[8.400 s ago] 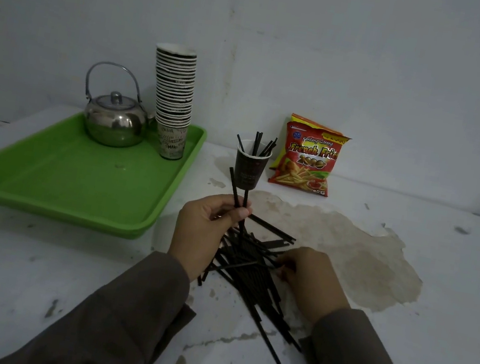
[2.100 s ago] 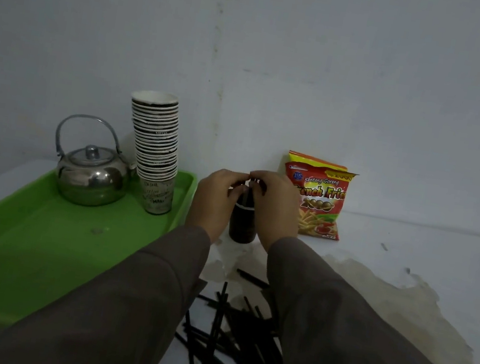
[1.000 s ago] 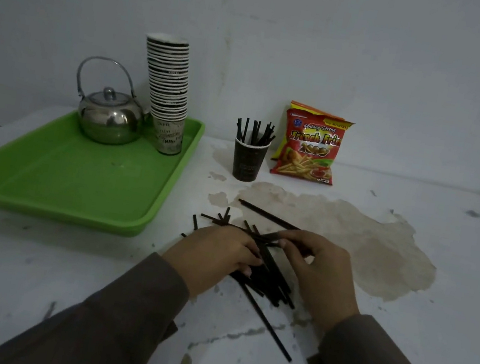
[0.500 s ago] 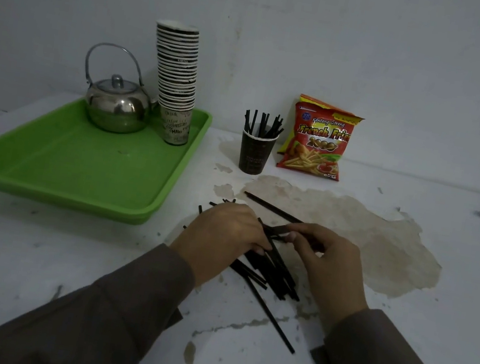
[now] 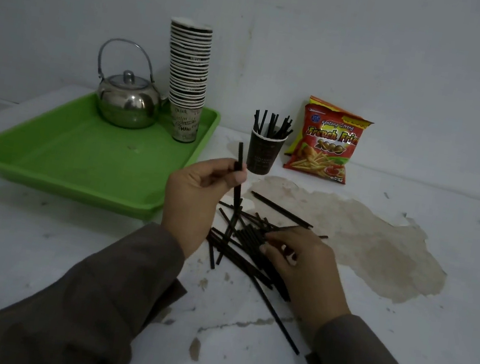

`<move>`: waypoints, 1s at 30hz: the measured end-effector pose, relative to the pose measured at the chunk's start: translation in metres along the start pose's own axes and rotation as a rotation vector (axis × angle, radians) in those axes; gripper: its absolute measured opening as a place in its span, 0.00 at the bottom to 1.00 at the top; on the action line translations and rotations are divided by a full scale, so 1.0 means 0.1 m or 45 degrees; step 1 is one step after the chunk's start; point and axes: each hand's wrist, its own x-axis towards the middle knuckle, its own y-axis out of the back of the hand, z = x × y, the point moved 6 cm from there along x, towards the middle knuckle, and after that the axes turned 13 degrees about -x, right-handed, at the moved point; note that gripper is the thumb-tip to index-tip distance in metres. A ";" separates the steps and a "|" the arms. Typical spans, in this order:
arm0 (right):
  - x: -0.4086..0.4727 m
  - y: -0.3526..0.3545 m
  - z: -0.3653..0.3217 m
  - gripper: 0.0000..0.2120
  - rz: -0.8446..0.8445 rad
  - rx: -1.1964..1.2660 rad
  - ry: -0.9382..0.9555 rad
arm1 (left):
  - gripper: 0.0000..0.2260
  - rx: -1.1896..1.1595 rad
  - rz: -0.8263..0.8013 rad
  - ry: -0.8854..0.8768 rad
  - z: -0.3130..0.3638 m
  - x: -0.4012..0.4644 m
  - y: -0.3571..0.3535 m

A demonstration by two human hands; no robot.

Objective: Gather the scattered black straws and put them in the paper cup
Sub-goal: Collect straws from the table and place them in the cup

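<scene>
Midway through the gathering, by the look of it: several straws already standing in the paper cup (image 5: 265, 153) at upper centre of the frame, a loose pile of black straws (image 5: 249, 243) lying criss-crossed on the table (image 5: 34, 243) at centre.

Left hand (image 5: 195, 197), centre of frame, raised above the table with thumb and fingers pinched on one upright straw (image 5: 237, 178), its lower end dipping toward the pile. Right hand (image 5: 301, 264), just right of centre, resting on the pile with fingers curled over a few straws; whether actually gripping them or only pressing, hard to tell.

Next move, as a judgement: pass another straw from the pile into the left-hand bundle, or carry the held straw up and forward to the cup and drop it in end-first among those already standing there. Calls for a steady, near-vertical entry, since a light cup could tip if nudged at the rim.

Room for moving: open tabletop between pile and cup, a clear straight path. Green tray (image 5: 78, 162) at left, its near corner close beside the left hand; kettle (image 5: 127, 101) and stack of cups (image 5: 187, 79) on it at upper left. Snack bag (image 5: 326, 142) just right of the cup, leaning at the wall. One long straw (image 5: 277, 316) stretching toward lower right, near the right sleeve. Table edges not a concern from here.
</scene>
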 end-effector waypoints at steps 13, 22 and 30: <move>0.07 -0.39 -0.27 0.12 -0.102 -0.596 0.115 | 0.07 0.020 -0.023 0.099 -0.15 0.04 0.06; 0.07 -0.06 -0.04 0.08 0.074 -0.116 -0.205 | 0.07 -0.123 0.176 -0.054 -0.04 0.09 0.21; 0.03 0.22 0.27 0.03 0.188 0.385 -0.495 | 0.10 -0.135 0.101 -0.041 -0.07 0.08 0.15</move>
